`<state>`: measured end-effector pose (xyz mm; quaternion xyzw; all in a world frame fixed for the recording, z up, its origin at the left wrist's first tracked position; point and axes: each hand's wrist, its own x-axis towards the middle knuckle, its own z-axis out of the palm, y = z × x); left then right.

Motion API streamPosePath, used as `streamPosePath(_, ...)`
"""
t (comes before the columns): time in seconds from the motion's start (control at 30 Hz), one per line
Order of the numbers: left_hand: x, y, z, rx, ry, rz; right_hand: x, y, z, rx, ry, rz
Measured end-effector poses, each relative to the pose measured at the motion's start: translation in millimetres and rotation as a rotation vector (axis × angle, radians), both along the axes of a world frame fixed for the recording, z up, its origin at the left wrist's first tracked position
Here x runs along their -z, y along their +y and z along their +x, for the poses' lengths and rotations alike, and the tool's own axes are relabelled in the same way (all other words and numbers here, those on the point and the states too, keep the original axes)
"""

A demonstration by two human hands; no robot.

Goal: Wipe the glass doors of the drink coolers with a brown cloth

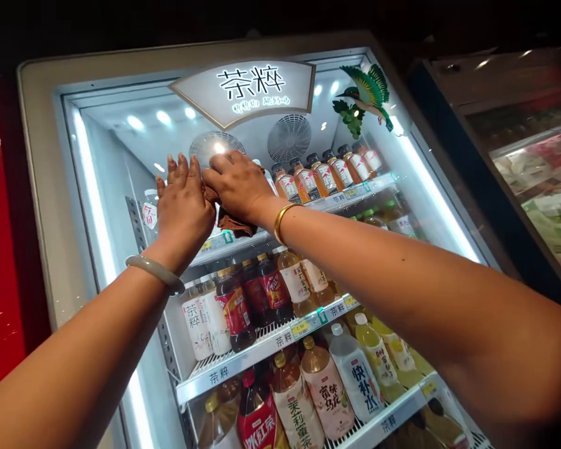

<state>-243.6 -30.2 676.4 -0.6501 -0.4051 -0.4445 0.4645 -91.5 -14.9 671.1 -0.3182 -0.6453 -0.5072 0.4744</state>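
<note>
Both my arms reach up to the glass door (416,187) of a lit drinks fridge. My right hand (236,184), with a gold bangle on the wrist, presses a brown cloth (234,221) against the glass, fingers bent over it. My left hand (183,202), with a pale bangle on the wrist, lies beside it with fingers stretched upward, flat on the glass, touching the right hand and the cloth's edge. Behind the glass, at the level of my hands, is the top shelf (336,199) with a row of tea bottles (325,174).
Lower shelves hold several bottles of tea and water (355,374). A sign with white characters (250,87) and a bird sticker (367,93) sit at the fridge's top. A red cabinet (0,249) stands left; another glass-fronted cooler (537,168) stands right.
</note>
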Motion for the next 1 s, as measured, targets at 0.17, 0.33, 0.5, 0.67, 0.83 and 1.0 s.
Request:
streamPosePath(0.17, 1.8, 10, 4, 0.030, -0.011, 0.022, 8.0, 7, 14, -0.037, -0.087, 0.046)
streamPosePath(0.33, 10.4, 13, 8, 0.014, 0.108, 0.062, -6.1, 18, 44, -0.054, -0.153, 0.113)
streamPosePath(0.5, 7.7, 16, 8, -0.073, 0.135, 0.063, -26.3, 18, 19, -0.074, 0.076, 0.118)
streamPosePath(0.67, 7.7, 17, 4, -0.106, 0.132, 0.057, -8.5, 18, 17, -0.099, -0.019, 0.167)
streamPosePath(0.83, 9.2, 15, 14, -0.103, 0.074, 0.024, -6.3, 22, 49, -0.050, -0.147, 0.185)
streamPosePath(1.0, -3.6, 10, 52, -0.054, -0.058, -0.027, -30.0, 24, 54, -0.045, 0.039, 0.138)
